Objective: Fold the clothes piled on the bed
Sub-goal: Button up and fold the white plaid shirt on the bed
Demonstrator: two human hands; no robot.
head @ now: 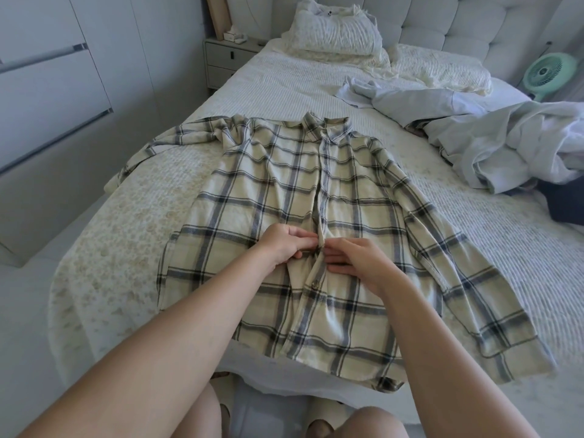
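A cream plaid shirt [271,197] with dark blue checks lies front up, spread flat on the bed [132,235], collar pointing away from me. Its left sleeve trails off toward the bed's left edge and its right sleeve runs down along the right side. My left hand [284,245] pinches the button placket at mid-shirt from the left. My right hand [357,259] pinches the same placket from the right, fingertips meeting the left hand's. A loose pile of pale blue and white clothes [493,140] sits on the right side of the bed.
Stacked pillows [335,30] and a rumpled pillow [442,67] lie at the tufted headboard. A white nightstand [227,58] stands back left, a mint-green fan [546,74] at the right. White wardrobe doors [47,90] line the left wall. My knees show at the bed's foot.
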